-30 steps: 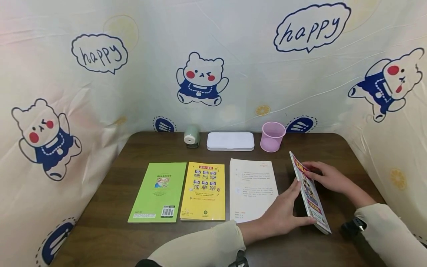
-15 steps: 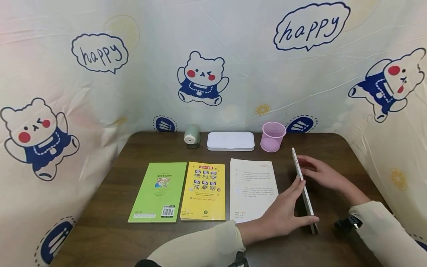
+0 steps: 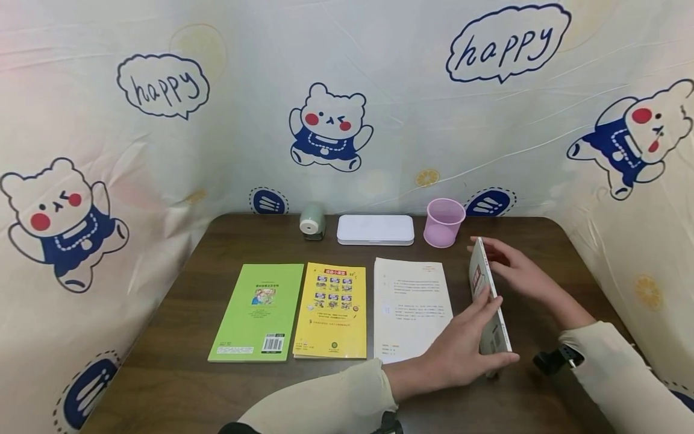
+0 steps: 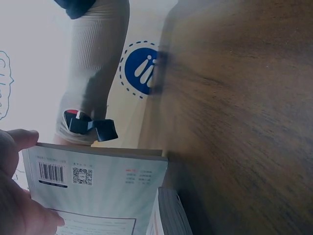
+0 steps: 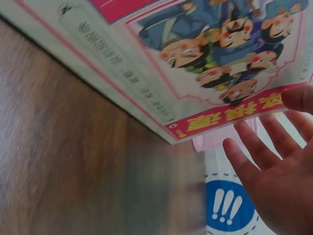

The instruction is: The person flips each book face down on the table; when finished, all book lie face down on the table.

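Observation:
A thin comic-style book [image 3: 479, 271] stands on edge, held between both hands at the right of the table. Its pale back cover, with a barcode [image 4: 51, 172], faces left. In the right wrist view the front cover [image 5: 210, 63] shows cartoon figures and a red band. My left hand [image 3: 461, 358] holds the book at its near end, thumb low at the near corner and fingers on the upper edge. My right hand [image 3: 517, 271] grips the far end, with the thumb [image 5: 298, 99] at the cover's edge and the other fingers spread beyond it.
Left of the held book lie a white book [image 3: 409, 301], a yellow book [image 3: 331, 331] and a green book [image 3: 255, 325] in a row. Behind them stand a green pencil sharpener [image 3: 311, 221], a white case [image 3: 375, 229] and a pink cup [image 3: 443, 223]. A printed curtain [image 3: 244, 138] surrounds the table [image 3: 162, 386].
The book has turned from showing its colourful front cover, through edge-on, to showing its pale back. My right hand has moved slightly left and away; the left hand stays nearly in place.

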`<state>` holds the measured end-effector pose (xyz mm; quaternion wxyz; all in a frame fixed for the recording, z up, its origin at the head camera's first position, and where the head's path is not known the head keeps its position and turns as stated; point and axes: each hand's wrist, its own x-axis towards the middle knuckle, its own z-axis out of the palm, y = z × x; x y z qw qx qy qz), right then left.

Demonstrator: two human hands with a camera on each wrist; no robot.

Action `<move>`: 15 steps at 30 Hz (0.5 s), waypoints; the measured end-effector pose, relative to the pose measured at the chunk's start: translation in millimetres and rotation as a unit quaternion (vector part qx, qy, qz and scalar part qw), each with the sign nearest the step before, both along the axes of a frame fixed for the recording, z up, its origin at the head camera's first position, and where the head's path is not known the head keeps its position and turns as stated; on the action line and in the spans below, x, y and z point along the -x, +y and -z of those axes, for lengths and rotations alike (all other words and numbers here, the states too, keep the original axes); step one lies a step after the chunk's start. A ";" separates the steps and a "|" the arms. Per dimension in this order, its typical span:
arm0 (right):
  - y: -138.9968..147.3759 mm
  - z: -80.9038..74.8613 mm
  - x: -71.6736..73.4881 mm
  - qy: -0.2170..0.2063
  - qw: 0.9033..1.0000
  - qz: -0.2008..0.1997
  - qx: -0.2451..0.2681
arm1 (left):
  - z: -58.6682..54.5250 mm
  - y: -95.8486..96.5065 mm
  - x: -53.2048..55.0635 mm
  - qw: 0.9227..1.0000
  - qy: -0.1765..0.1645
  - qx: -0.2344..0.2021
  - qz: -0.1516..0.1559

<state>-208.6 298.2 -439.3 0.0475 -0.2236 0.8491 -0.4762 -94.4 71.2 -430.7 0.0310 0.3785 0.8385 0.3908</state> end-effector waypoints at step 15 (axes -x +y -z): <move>-13.7 -15.4 0.8 -0.036 0.997 0.038 0.048 | -2.6 -2.7 -2.2 1.000 0.001 0.007 -0.006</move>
